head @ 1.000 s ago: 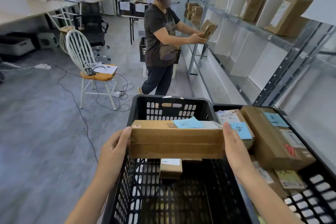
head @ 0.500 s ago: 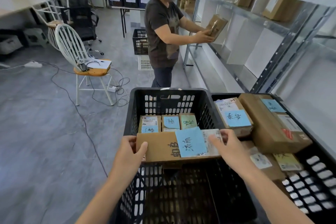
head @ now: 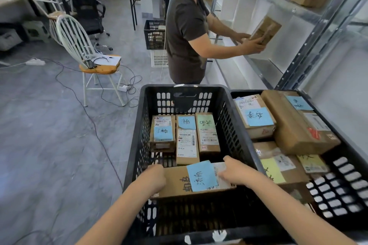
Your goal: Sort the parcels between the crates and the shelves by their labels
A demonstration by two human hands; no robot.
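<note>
Metal shelves (head: 307, 45) ran along the right side. Another person (head: 185, 32) stood there and held a box (head: 265, 29) up to them. Two black crates sat side by side in front. The right crate (head: 342, 185) was full of piled-up parcels. The left crate (head: 137, 135) had three small parcels (head: 187, 141) lying in a row at its far end.

A long cardboard parcel (head: 175, 183) was down inside the left crate, near the close wall. It lay flat, with its blue note (head: 201, 177) facing up. The left hand (head: 154, 177) held its left end, with the fingers curled over the edge. The right hand (head: 233, 173) held its right end, with the thumb on top and the fingers bent round the side.

The step looked like putting this parcel into the left crate. The writing on its note seemed to match the notes on the small parcels. Next, the parcel likely had to go lower until it lay on the crate floor, just short of the three small ones. Then both hands could let go and reach for another parcel.

One second before, the parcel was up above the crate's rim, with its long side to the camera, and it hid the small parcels. Half a second before, it was turned flat at rim height. At this moment it sat lower, and the small parcels showed.
</note>
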